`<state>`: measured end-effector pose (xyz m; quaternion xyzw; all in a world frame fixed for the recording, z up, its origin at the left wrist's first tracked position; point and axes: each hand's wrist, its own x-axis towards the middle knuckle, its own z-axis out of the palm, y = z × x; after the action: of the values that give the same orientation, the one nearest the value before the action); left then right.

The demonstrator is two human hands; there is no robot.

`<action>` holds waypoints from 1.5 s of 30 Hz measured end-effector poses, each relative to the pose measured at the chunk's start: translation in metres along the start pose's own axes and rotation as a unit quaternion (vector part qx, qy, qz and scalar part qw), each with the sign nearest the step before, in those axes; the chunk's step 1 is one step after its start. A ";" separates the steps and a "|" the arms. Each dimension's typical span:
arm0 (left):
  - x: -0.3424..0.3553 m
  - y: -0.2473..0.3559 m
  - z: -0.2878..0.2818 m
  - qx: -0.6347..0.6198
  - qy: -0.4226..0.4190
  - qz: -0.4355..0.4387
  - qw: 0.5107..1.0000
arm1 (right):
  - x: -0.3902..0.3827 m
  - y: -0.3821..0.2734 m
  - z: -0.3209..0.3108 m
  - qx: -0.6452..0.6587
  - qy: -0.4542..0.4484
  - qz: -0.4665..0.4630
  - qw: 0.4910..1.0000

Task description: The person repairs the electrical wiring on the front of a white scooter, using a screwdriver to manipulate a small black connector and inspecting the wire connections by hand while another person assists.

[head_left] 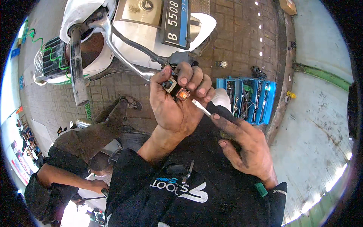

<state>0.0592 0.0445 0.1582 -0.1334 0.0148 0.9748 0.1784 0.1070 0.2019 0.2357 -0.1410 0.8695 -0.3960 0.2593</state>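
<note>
In the middle, my left hand (172, 106) is closed around a small handlebar switch (183, 94), its palm turned up. The part has a black body, a pale section and a coppery opening with an orange glint. My right hand (247, 147) pinches a slim, pale-tipped stick-like tool (201, 107); its exact kind does not show. The tool's tip points at the coppery opening from the right and is very close to it; whether they touch is unclear. Just beyond my left fingers are the scooter's handlebar (147, 53) and silver lever (119, 51).
A white scooter (136, 32) fills the far side, its black grip (76, 68) jutting toward me. Right of my hands sits a blue toolbox (269, 102) of tools, with a small can (221, 64) beyond it. Another person (72, 151) crouches at the left.
</note>
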 end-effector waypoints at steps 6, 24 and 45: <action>-0.002 -0.002 -0.002 -0.042 0.013 0.006 0.999 | 0.005 -0.003 0.000 -0.049 -0.021 0.012 0.999; -0.006 -0.002 0.005 -0.079 0.021 0.010 0.997 | 0.008 -0.005 0.002 -0.064 -0.009 0.006 0.998; -0.008 -0.005 0.005 -0.099 0.052 0.003 0.994 | 0.007 -0.008 0.001 -0.105 0.016 0.002 0.994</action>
<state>0.0671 0.0465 0.1650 -0.2004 -0.0718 0.9639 0.1601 0.1021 0.1931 0.2391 -0.1597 0.9107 -0.3040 0.2297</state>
